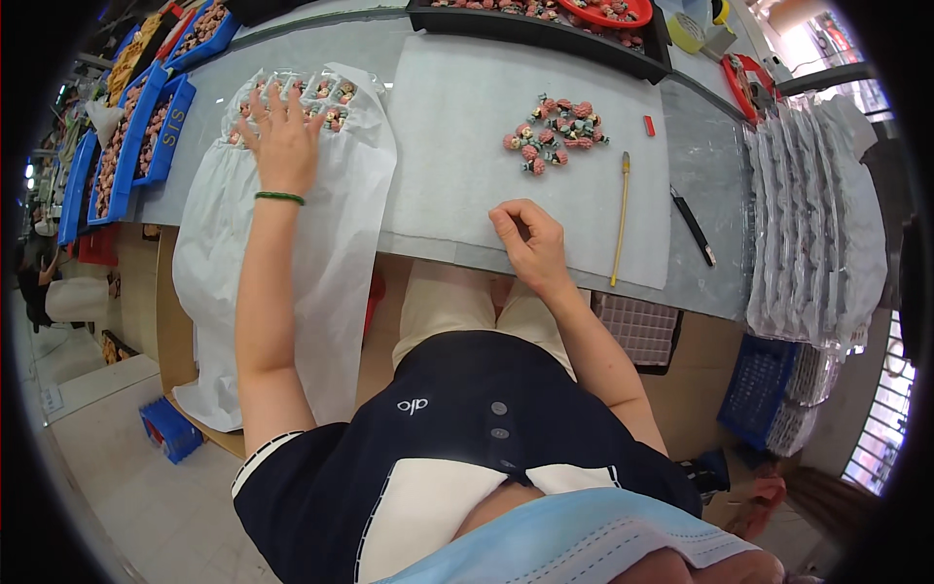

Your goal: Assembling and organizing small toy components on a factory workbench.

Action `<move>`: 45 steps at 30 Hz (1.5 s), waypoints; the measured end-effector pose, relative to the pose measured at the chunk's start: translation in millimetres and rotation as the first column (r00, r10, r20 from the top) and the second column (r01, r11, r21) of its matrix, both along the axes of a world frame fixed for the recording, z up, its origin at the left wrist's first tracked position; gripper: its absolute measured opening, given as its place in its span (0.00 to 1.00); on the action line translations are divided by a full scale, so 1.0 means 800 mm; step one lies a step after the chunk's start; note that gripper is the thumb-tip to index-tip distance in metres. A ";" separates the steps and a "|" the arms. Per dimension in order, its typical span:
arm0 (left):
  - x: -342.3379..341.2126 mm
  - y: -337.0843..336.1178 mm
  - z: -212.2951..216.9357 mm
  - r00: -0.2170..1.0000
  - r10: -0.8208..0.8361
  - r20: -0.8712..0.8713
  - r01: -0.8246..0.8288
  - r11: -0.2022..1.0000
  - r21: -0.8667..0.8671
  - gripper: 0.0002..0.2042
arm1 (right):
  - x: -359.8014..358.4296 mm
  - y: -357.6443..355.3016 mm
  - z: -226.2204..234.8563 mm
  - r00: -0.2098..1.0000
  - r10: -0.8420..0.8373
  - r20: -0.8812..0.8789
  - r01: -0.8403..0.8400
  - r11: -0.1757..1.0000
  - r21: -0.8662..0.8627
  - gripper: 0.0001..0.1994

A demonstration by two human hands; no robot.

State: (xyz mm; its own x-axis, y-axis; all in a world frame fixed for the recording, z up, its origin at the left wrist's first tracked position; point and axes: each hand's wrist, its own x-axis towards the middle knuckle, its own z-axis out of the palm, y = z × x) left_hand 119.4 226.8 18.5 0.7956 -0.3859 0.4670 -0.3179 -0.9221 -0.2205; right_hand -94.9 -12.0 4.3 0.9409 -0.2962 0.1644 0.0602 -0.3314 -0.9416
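My left hand [282, 146] lies palm down with its fingers spread over a clear compartment tray [370, 86]. Small pink and green figurines [324, 90] sit in the tray's pockets, partly under my fingers. A sheet of thin white paper [331, 234] lies about the tray and hangs over the table's front edge. At that edge, my right hand [532, 243] is loosely curled, thumb near the bent fingers; whatever may be inside is hidden. Beyond it, a loose cluster of similar figurines [559, 131] rests on a white foam sheet [448, 146], apart from the hand.
Right of the cluster lie a thin yellow brush [621, 219], a red piece [649, 126] and a black pen-like tool [693, 227]. Stacked clear trays [817, 214] stand at the right. A black tray [545, 41] of figurines is at the back; blue bins [126, 156] line the left.
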 end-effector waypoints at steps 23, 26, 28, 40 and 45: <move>-0.150 -0.152 0.007 0.198 -0.908 -0.369 -0.611 0.180 -0.770 0.14 | -0.007 0.000 0.004 0.991 -0.128 0.032 0.096 0.867 0.490 0.10; -0.169 -0.145 0.005 0.194 -0.920 -0.340 -0.588 0.168 -0.791 0.12 | -0.009 0.009 0.005 0.989 -0.144 0.036 0.103 0.838 0.536 0.09; -0.175 -0.143 0.001 0.193 -0.923 -0.333 -0.577 0.168 -0.799 0.12 | -0.015 0.011 -0.001 0.996 -0.094 0.007 0.075 0.835 0.546 0.10; -0.185 -0.138 -0.009 0.183 -0.971 -0.154 -0.824 -0.066 -0.563 0.11 | -0.018 0.016 -0.002 0.991 -0.078 0.112 0.039 0.947 0.319 0.09; -0.178 -0.133 -0.015 0.139 -0.961 -0.239 -0.797 0.035 -0.603 0.13 | -0.019 0.012 0.001 0.998 -0.049 -0.041 0.064 0.776 0.627 0.10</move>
